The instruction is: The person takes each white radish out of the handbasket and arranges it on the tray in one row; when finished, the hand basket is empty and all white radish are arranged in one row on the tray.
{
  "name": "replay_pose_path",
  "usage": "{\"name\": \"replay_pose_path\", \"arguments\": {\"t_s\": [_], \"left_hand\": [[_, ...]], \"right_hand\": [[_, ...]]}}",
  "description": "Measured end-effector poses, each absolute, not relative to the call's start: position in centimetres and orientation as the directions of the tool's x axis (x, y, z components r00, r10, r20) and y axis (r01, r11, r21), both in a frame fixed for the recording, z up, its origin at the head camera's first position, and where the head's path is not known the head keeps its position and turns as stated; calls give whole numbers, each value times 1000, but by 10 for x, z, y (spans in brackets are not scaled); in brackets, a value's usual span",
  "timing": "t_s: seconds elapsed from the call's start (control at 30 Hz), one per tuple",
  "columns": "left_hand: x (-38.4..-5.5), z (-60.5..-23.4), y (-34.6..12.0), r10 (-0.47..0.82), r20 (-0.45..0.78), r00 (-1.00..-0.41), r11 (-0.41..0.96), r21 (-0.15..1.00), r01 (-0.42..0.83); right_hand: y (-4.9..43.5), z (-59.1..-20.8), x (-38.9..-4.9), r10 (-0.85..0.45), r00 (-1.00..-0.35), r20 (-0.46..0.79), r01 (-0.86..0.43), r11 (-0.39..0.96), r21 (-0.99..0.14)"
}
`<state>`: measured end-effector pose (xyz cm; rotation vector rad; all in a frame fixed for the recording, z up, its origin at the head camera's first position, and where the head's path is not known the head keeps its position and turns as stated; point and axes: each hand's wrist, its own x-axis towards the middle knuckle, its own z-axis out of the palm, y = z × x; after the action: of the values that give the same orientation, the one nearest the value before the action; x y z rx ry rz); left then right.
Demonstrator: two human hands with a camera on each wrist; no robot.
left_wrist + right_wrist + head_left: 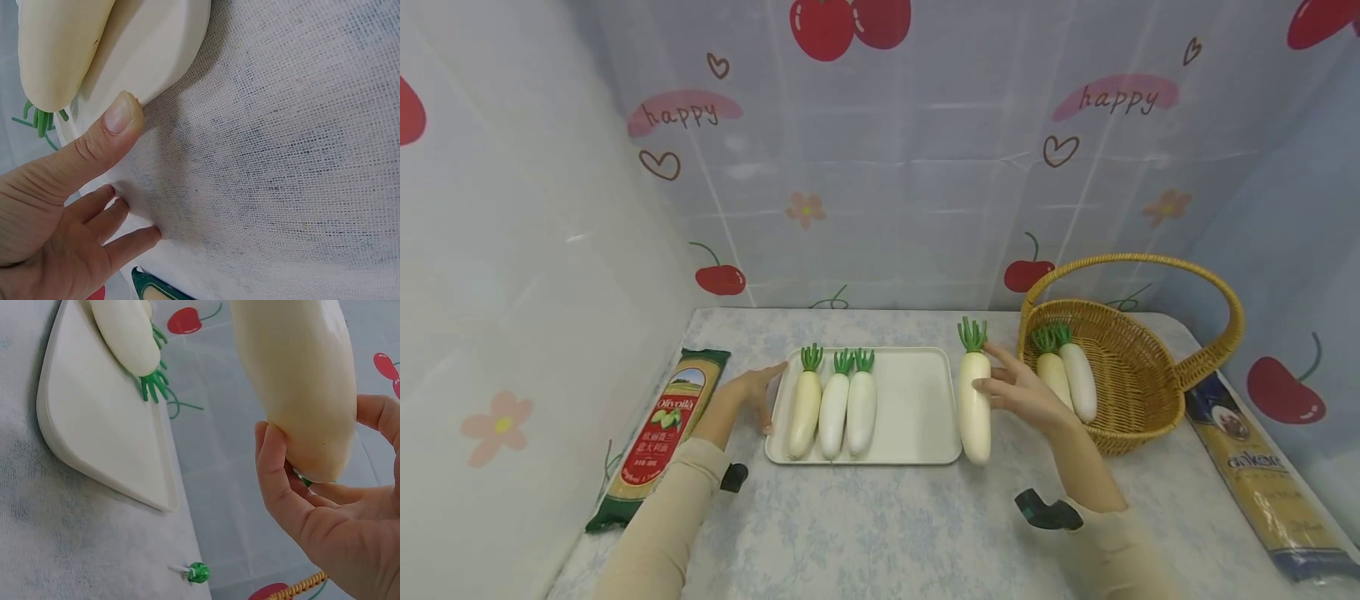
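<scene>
My right hand grips a white radish with green stems, held up at the tray's right edge. In the right wrist view, fingers and thumb are on either side of this radish. Three more radishes lie side by side, stems pointing away, in the left half of the white tray. By the tray's left rim is my left hand, its fingers spread and holding nothing. The left wrist view has the thumb at the rim and the other fingertips near the cloth.
A wicker basket with a tall handle stands at the right, two radishes inside. Pasta packets lie at the far left and far right. A small green thing with a white stick is on the table.
</scene>
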<state>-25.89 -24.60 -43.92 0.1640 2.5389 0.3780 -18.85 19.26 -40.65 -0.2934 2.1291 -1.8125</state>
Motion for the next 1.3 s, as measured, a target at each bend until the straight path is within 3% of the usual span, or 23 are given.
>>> {"name": "replay_pose_path", "arguments": {"t_s": [0.57, 1.3], "left_hand": [[-259, -442, -246, 191, -514, -836, 951, 308, 27], [-258, -439, -246, 183, -514, -838, 950, 311, 17]], "right_hand": [[160, -429, -203, -427, -898, -107, 70, 101, -992], [123, -452, -226, -331, -930, -158, 136, 89, -987]]}}
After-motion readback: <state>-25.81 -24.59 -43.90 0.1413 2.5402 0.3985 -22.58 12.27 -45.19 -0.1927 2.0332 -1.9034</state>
